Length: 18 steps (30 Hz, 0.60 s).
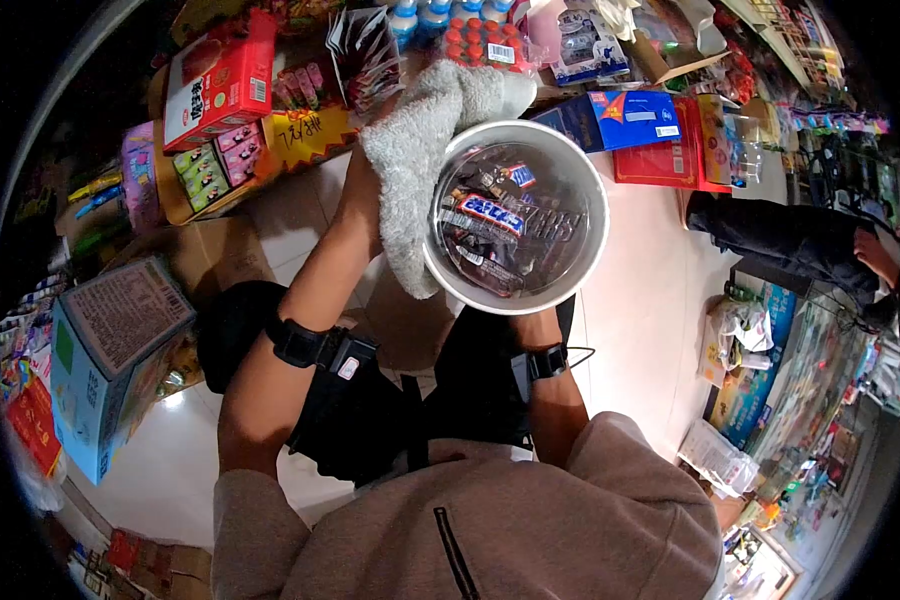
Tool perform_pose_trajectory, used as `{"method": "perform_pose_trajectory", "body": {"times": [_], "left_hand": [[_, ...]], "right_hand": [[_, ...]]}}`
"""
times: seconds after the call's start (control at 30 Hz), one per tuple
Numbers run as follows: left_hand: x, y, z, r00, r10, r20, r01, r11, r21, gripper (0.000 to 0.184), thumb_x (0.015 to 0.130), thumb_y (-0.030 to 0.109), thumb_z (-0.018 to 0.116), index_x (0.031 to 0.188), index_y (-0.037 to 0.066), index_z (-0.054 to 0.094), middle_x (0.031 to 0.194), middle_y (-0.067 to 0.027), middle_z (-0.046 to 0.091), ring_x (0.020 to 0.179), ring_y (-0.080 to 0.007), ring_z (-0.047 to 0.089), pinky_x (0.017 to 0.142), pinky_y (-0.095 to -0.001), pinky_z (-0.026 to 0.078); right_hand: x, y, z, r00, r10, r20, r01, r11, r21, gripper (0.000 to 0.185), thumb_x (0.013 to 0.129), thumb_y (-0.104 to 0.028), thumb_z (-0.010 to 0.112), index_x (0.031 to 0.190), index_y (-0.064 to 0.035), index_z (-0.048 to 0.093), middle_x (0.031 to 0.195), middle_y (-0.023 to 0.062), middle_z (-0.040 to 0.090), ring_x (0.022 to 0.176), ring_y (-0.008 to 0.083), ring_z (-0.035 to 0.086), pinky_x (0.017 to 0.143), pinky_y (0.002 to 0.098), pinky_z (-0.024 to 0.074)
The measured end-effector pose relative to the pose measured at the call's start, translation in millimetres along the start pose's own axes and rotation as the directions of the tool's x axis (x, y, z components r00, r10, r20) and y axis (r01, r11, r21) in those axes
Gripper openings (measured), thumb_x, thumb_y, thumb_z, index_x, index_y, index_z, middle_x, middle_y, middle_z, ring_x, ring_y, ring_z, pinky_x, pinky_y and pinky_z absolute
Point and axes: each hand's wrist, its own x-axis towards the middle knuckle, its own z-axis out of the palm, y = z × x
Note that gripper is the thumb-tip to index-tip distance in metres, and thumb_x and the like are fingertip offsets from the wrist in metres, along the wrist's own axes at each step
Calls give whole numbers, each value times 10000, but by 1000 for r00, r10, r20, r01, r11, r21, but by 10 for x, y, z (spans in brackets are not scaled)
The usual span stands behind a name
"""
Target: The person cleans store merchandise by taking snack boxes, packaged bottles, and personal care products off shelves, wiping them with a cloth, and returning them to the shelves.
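Observation:
A round white tub (598,225) with a clear lid is held up in front of me, tilted toward my view. Dark-wrapped chocolate bars (492,215) show through the lid, one with a blue, white and red label. My right wrist (538,328) runs under the tub's near side; that hand supports it from below, its fingers hidden. A fluffy grey cloth (415,150) covers most of my left hand (382,108) and lies against the tub's left side and upper rim. The left hand is closed on the cloth, its fingers mostly covered.
Boxed snacks, including a red-and-white box (220,85), stand at upper left, near capped bottles (435,18). A blue carton (120,350) is at left. Blue and red boxes (635,120) lie at upper right. A person's dark-clothed leg (780,230) and a glass counter (800,370) are at right.

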Motion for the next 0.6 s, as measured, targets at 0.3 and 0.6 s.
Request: {"method": "perform_pose_trajectory", "body": {"times": [0.3,0.6], "left_hand": [[-40,19,71,991,-113,-75,106,990,-94,385,1009,318,432,1227,35,576,1033,-66,642,901,-156,639,767,-308,541],[-43,-62,19,982,-169,-81,155,975,-158,396,1004,322,426,1222,30,580,1058,-83,644,922,-179,642,797,-325,541]], "right_hand": [[-98,-14,31,994,105,-27,-98,974,207,435,1002,-203,481,1391,-17,419,1316,152,525,1174,243,547,965,401,509],[-139,-14,11,987,152,-40,-135,949,285,428,993,-172,495,1382,-8,424,1280,151,546,1151,236,566,944,391,521]]}}
